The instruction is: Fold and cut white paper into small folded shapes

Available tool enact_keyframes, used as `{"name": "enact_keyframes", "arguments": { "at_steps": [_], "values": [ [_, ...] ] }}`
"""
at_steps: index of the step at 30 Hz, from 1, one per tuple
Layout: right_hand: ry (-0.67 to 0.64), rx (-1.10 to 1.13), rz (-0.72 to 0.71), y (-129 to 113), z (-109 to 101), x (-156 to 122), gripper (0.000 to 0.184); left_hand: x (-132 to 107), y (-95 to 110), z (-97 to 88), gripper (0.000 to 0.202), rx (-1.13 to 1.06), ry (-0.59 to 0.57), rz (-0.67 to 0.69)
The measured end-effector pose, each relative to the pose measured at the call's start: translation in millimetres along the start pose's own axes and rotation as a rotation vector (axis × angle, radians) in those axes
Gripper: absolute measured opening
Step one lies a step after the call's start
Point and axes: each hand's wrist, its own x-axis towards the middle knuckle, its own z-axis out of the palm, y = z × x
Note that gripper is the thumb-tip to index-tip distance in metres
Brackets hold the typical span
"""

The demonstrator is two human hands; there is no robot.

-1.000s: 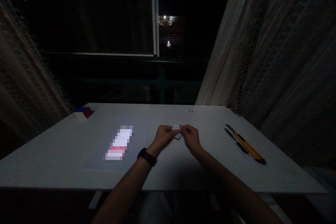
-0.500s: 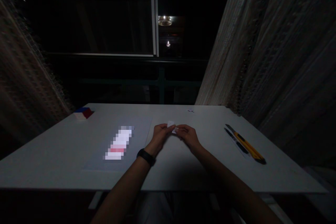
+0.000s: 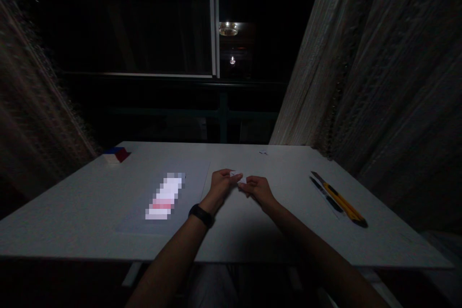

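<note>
Above the middle of the white table (image 3: 249,240), both hands meet at a small folded piece of white paper (image 3: 234,173). My left hand (image 3: 221,186), with a black band (image 3: 201,215) on its wrist, pinches the paper between thumb and fingers. My right hand (image 3: 259,189) is closed on the paper's right side, its thumb and fingertips close to the left thumb. Fingers cover much of the paper, so its full shape is hidden.
To the left lies a bright, blurred-out screen (image 3: 166,197) on a large pale sheet (image 3: 130,224). A coloured cube (image 3: 116,155) sits at the far left. A yellow utility knife (image 3: 342,201) and a pen (image 3: 327,195) lie right. A small paper scrap (image 3: 263,153) is near the back edge.
The paper has turned and sunk lower between my fingers, showing less above the left thumb. My right fingers have shifted slightly down and curled. The view has moved very little.
</note>
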Motion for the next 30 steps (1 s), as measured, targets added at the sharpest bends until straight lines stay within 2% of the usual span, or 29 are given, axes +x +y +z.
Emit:
{"name": "enact_keyframes", "arguments": {
  "at_steps": [10,19,26,30],
  "values": [
    [0.036,0.040,-0.017,6.0,1.8,3.0,0.042,-4.1,0.4,4.9,0.033,0.067,0.084,0.046],
    [0.073,0.036,-0.024,-0.3,-2.4,4.1,0.040,-1.9,0.2,3.6,0.037,-0.046,-0.088,0.010],
    [0.033,0.011,-0.050,1.1,-1.7,3.2,0.041,-2.5,0.7,4.0,0.034,0.002,-0.003,0.029],
    [0.049,-0.002,-0.058,-1.5,-2.5,2.2,0.042,-2.6,0.0,4.6,0.035,-0.015,-0.023,0.032]
  ]
}}
